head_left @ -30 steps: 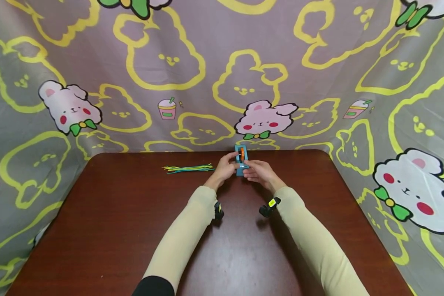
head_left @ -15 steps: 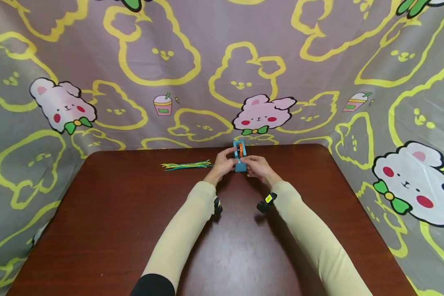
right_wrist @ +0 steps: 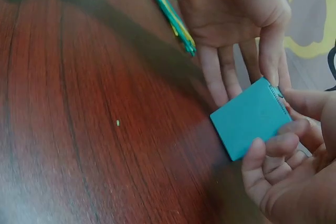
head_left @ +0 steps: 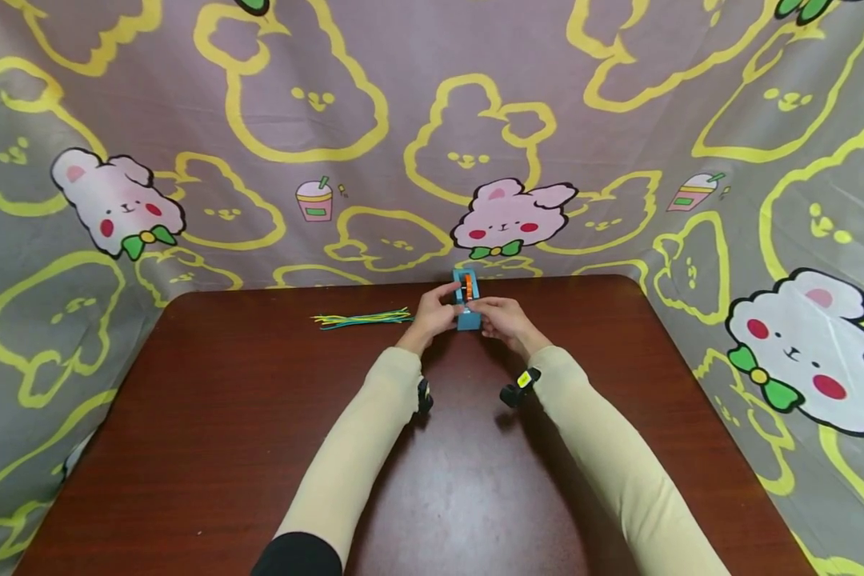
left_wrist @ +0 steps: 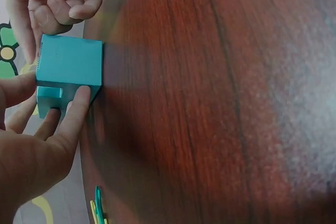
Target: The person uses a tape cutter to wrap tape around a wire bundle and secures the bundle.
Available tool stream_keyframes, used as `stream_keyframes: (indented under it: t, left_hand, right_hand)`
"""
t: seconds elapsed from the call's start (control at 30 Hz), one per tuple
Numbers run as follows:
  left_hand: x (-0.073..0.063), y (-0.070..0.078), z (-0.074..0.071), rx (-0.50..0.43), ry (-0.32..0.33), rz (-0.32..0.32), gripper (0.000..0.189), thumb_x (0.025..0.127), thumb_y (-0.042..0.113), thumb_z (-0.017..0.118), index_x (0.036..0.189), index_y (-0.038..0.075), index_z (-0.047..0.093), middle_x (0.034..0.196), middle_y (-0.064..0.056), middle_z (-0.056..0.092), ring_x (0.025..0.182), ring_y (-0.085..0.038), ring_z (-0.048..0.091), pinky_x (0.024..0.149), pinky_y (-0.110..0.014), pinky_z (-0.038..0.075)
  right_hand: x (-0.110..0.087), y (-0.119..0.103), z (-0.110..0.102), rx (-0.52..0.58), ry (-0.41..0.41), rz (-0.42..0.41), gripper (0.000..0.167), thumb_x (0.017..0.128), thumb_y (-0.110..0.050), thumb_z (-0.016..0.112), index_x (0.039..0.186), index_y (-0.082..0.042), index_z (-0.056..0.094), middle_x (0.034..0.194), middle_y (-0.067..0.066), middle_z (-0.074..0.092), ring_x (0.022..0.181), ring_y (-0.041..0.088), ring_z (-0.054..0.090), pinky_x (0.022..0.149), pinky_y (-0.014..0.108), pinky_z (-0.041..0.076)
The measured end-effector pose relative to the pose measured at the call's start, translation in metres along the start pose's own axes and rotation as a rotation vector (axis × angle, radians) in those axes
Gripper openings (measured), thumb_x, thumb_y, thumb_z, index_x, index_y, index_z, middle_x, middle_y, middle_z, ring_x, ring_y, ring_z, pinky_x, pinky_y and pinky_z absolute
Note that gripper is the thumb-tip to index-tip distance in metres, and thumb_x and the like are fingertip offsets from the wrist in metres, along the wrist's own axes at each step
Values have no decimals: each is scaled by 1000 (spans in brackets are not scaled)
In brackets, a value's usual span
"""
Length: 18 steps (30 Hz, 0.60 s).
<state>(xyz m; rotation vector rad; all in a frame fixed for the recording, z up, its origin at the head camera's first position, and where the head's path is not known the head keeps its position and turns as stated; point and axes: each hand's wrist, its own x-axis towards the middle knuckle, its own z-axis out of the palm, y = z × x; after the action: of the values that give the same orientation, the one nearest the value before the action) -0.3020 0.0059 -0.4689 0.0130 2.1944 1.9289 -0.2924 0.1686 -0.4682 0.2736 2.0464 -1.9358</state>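
Note:
A teal tape dispenser (head_left: 468, 322) with an orange wheel stands near the back edge of the table. My left hand (head_left: 435, 314) grips it from the left, fingers along its side and thumb up by the toothed edge in the left wrist view. My right hand (head_left: 502, 318) is at its right front, thumb and index finger pinching right at the toothed cutting edge (right_wrist: 277, 100), where the end of the clear tape is mostly hidden by the fingertips. The other right fingers curl in front of the dispenser's flat teal face (right_wrist: 249, 119).
A loose bundle of thin yellow and green strips (head_left: 360, 319) lies left of the dispenser on the dark brown table (head_left: 259, 416). Behind the table's back edge hangs a patterned cloth (head_left: 374, 104), which also closes off both sides.
The right hand's fingertips have shifted from the dispenser's front up and back to its toothed edge. The left hand keeps its grip. The head view has tilted slightly downward.

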Motion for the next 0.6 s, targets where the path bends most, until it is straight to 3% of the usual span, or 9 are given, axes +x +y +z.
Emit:
stream_keyframes:
  t: [0.2, 0.4, 0.6]
  left_hand:
    - [0, -1, 1, -30, 18, -44, 52, 96, 0, 63, 144, 19, 58, 151, -12, 46, 106, -25, 64, 85, -45, 56]
    - [-1, -1, 1, -27, 28, -70, 52, 97, 2, 61, 145, 22, 57, 150, -14, 47, 113, -28, 63, 84, -46, 56]
    - [-1, 0, 1, -22, 34, -78, 52, 98, 3, 61, 146, 22, 56, 151, -11, 47, 113, -27, 62, 80, -46, 58]
  right_hand:
    - [0, -4, 3, 11, 50, 29, 33, 97, -20, 71, 121, 1, 70, 67, 1, 53, 58, 13, 47, 63, 25, 50]
    - [3, -8, 2, -8, 48, 25, 36, 95, -19, 73, 121, 6, 69, 64, 0, 55, 57, 11, 47, 68, 27, 51]
    - [3, -9, 2, 20, 59, 47, 29, 92, -19, 76, 111, 3, 72, 63, 0, 55, 57, 13, 49, 65, 27, 50]
